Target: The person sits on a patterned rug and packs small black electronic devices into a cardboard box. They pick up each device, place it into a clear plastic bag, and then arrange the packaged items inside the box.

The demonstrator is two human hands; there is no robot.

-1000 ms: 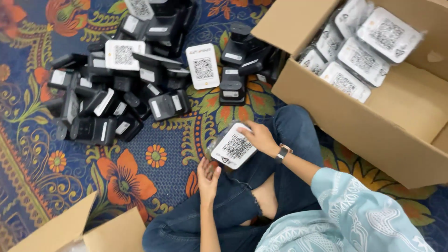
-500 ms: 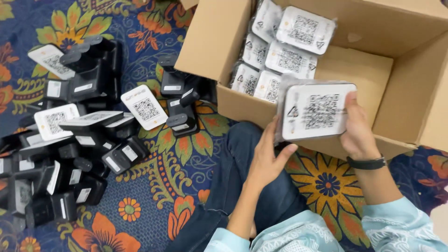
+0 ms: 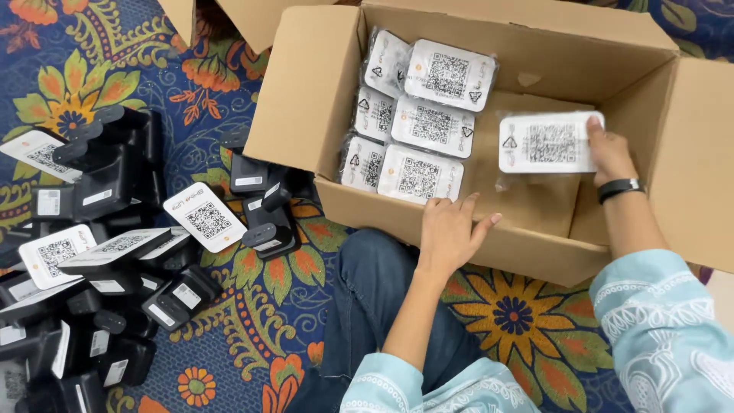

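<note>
A heap of black devices (image 3: 99, 260) lies on the patterned floral rug (image 3: 252, 291) at the left, some turned up to show white labelled faces. Right of it stands an open cardboard box (image 3: 306, 99) with wrapped white packets (image 3: 417, 122) stacked in its left half. The left hand (image 3: 451, 229) rests spread on the box's near wall, holding nothing. Further right, the right hand (image 3: 612, 153), a dark band at its wrist, grips a wrapped white packet (image 3: 547, 143) by its right edge inside the box's right half.

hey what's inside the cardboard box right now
The cardboard box holds six wrapped white packs at its left; the right hand holds another inside. Anything beneath them is covered.
</note>
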